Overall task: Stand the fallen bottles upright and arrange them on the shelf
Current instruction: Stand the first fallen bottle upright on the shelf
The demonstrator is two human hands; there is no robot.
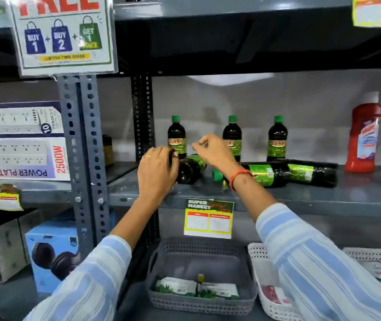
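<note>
Three dark bottles with green caps stand upright at the back of the grey shelf [324,200]: one at the left [176,136], one in the middle [232,133], one at the right [277,139]. Three more lie on their sides in front: one [190,169] with its base towards me, one [268,173] with its cap pointing left, and one [312,173] behind it. My left hand [156,169] wraps around the base of the leftmost fallen bottle. My right hand [212,150] hovers above the fallen bottles, fingers loosely pinched, nothing visible in it.
Red cleaner bottles [362,137] stand at the shelf's right end. A perforated metal post [80,140] borders the left side, with power-strip boxes [20,140] beyond it. Below are a grey basket [198,251], a white basket [258,253] and a price tag [209,218].
</note>
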